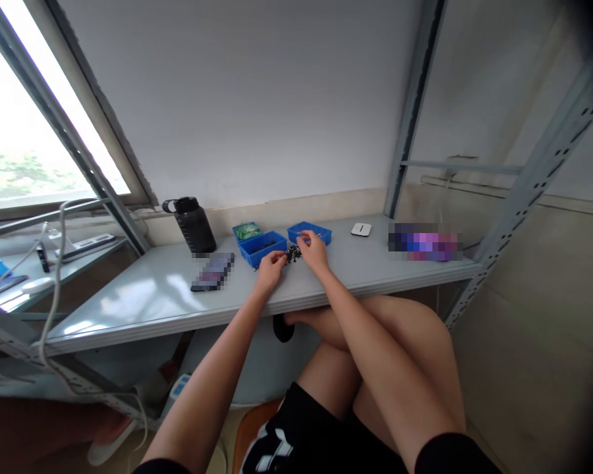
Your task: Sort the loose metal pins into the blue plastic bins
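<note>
A small pile of black parts lies on the grey table between my hands. My left hand is at the pile's left edge, its fingers pinched on something I cannot make out. On the other side, my right hand has thumb and fingertips together in front of a blue tray; what they hold is too small to name. Dark pieces lie in the front left blue tray, just beyond my left hand. Behind it, another blue tray holds a green packet.
A black bottle and a blurred phone are on the left of the table. Further right lie a white square object and a blurred colourful item. Metal posts frame the table.
</note>
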The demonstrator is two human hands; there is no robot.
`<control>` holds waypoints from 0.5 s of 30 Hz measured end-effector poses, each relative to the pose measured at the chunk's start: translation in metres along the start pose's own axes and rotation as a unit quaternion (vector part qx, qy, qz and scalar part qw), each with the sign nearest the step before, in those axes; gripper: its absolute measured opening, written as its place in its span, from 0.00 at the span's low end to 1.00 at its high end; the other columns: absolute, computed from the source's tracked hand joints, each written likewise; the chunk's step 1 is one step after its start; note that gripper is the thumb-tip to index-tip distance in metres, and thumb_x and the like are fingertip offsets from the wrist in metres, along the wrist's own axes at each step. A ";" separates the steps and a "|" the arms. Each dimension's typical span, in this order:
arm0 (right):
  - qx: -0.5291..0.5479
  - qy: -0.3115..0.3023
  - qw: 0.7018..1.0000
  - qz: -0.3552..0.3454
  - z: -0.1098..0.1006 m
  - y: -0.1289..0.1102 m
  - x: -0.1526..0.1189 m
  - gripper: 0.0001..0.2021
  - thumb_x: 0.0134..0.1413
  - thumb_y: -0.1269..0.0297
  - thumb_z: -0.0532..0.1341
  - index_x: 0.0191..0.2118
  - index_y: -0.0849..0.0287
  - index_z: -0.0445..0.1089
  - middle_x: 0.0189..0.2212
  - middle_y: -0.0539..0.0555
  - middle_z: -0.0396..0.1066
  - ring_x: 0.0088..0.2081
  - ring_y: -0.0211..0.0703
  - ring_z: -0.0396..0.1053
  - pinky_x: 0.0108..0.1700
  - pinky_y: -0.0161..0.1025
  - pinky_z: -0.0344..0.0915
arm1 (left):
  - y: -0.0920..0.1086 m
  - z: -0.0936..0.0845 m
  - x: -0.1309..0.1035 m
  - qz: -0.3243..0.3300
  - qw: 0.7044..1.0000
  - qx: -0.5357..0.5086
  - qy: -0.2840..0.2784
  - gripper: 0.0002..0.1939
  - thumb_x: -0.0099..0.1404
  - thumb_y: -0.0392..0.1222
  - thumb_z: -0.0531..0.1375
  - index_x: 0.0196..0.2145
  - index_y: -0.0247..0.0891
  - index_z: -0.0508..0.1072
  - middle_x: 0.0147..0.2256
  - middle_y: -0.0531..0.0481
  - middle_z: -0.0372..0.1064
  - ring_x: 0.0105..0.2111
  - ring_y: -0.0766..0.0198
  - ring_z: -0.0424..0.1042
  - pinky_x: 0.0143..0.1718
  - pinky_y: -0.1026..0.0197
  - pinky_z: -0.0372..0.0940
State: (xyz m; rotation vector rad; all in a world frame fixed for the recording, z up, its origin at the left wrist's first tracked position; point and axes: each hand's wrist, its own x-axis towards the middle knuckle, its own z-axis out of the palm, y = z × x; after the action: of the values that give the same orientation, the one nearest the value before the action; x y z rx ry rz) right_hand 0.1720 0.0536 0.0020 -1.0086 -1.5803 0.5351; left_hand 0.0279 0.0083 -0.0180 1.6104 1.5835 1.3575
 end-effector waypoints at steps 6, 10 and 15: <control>-0.111 -0.013 0.994 0.009 0.001 0.008 -0.012 0.21 0.55 0.68 0.55 0.55 0.61 0.63 0.54 0.64 0.62 0.47 0.49 0.67 0.52 0.44 0.61 | -0.001 0.001 -0.001 0.018 0.999 0.025 -0.024 0.14 0.67 0.44 0.57 0.48 0.34 0.69 0.46 0.44 0.69 0.42 0.59 0.71 0.42 0.52 0.69; -0.176 -0.084 0.981 0.004 0.002 0.015 -0.021 0.09 0.55 0.69 0.57 0.39 0.60 0.73 0.40 0.60 0.70 0.43 0.49 0.68 0.48 0.42 0.62 | -0.001 0.001 -0.001 0.029 0.998 0.043 -0.021 0.14 0.67 0.44 0.57 0.48 0.34 0.69 0.46 0.44 0.69 0.42 0.59 0.71 0.42 0.51 0.69; -0.239 -0.135 0.961 -0.030 0.004 0.014 -0.022 0.10 0.56 0.68 0.57 0.43 0.59 0.72 0.43 0.62 0.69 0.46 0.52 0.66 0.49 0.43 0.61 | -0.003 0.001 0.000 0.031 0.997 0.066 -0.016 0.15 0.68 0.44 0.57 0.48 0.35 0.69 0.47 0.44 0.68 0.42 0.59 0.71 0.43 0.51 0.69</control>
State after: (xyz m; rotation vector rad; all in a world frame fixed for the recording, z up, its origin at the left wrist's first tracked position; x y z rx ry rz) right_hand 0.1731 0.0435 -0.0220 -1.2801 -2.0369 0.2544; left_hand 0.0276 0.0093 -0.0209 1.7642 1.6465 1.2747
